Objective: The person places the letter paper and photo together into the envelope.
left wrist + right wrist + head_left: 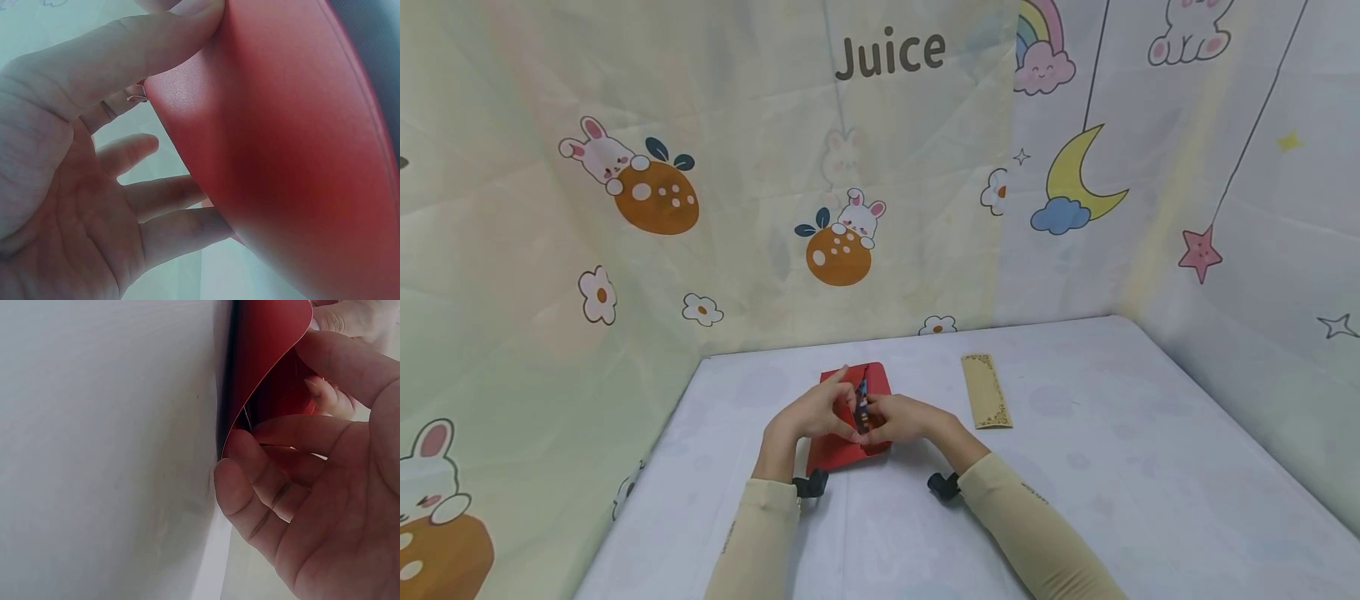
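Note:
A red envelope [837, 451] lies on the white table, tilted slightly, its opening spread between both hands. A narrow strip of something dark blue and multicoloured [862, 402] shows in the gap; its kind cannot be made out. On the left side my left hand [817, 411] pinches the envelope's edge, thumb on the red paper [275, 125] and some fingers behind it. From the right my right hand [901, 418] holds the rim of the opening, with curled fingers [234, 487] along the bowed red edge. The thumbs nearly meet at the near end. Fingertips inside are partly hidden.
A tan bookmark-like strip with ornate printed corners [987, 392] lies to the right of the envelope. Printed fabric [745, 250] hangs behind and on both sides of the white table [1112, 467]. Black wrist devices [944, 486] sit below both hands.

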Demonstrator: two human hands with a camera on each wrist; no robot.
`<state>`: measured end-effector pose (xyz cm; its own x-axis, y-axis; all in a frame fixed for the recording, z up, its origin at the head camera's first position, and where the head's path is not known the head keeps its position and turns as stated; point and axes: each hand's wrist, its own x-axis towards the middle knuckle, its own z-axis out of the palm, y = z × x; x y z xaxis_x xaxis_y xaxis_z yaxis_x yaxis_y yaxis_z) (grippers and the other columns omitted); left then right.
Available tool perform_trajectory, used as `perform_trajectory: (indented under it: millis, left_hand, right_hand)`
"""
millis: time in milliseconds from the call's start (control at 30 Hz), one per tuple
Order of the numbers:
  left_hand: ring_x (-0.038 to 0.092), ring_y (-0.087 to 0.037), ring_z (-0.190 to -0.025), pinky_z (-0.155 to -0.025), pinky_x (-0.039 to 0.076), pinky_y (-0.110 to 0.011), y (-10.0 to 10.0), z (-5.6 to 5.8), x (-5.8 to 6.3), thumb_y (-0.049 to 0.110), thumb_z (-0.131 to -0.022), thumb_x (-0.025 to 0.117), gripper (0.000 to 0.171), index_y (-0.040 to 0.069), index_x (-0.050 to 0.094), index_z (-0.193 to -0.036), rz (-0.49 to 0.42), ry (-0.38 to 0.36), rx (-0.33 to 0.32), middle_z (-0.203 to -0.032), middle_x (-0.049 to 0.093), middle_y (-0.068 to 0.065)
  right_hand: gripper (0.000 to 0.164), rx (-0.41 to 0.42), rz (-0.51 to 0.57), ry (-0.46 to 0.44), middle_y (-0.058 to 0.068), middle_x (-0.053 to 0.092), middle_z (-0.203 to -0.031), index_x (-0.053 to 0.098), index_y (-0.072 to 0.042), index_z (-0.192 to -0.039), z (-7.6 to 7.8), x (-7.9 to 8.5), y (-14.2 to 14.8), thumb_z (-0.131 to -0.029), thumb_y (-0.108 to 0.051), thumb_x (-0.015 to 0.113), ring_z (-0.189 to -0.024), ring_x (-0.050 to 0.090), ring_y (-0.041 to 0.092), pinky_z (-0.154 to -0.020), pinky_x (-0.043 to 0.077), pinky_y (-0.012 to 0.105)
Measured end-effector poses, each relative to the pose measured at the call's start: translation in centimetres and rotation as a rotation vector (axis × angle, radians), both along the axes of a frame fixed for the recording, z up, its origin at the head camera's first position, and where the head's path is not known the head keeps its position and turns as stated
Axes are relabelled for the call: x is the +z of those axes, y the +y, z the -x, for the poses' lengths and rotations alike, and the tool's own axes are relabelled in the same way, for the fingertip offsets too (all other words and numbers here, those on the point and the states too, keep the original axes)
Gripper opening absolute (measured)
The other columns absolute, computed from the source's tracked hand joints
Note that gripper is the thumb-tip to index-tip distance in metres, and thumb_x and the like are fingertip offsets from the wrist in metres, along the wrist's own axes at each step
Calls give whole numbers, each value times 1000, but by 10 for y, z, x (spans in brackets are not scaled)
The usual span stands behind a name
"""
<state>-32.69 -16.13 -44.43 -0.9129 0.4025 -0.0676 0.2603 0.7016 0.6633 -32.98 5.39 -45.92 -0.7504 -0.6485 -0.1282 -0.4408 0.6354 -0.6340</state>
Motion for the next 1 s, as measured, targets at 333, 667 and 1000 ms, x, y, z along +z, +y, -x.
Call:
perform_trajectory:
  millis: [333,667,1000]
  left_hand:
    - [32,-42,-152,-96,58,-49,-1,0,1,23,-73,96,37,21,63,-89,1,2,0,-175,18,-11]
    - [28,-42,-154,-94,61,-51,1,0,0,24,-73,97,37,21,65,-93,8,-8,26,-175,19,-8]
    - [30,-40,-152,-92,62,-50,2,0,-1,25,-72,97,39,20,65,-94,9,-10,36,-174,20,-8]
  right_hand:
    - [46,-25,18,2,10,59,-145,71,-12,-128,3,2,7,-92,-40,78,-120,57,23,-91,55,37]
    - [64,-117,38,23,14,42,-164,59,-5,-146,12,9,27,-94,-39,76,-150,41,36,-115,45,55]
    - [72,-271,87,44,16,39,-166,51,-1,-151,23,14,58,-96,-43,72,-154,36,38,-121,36,58]
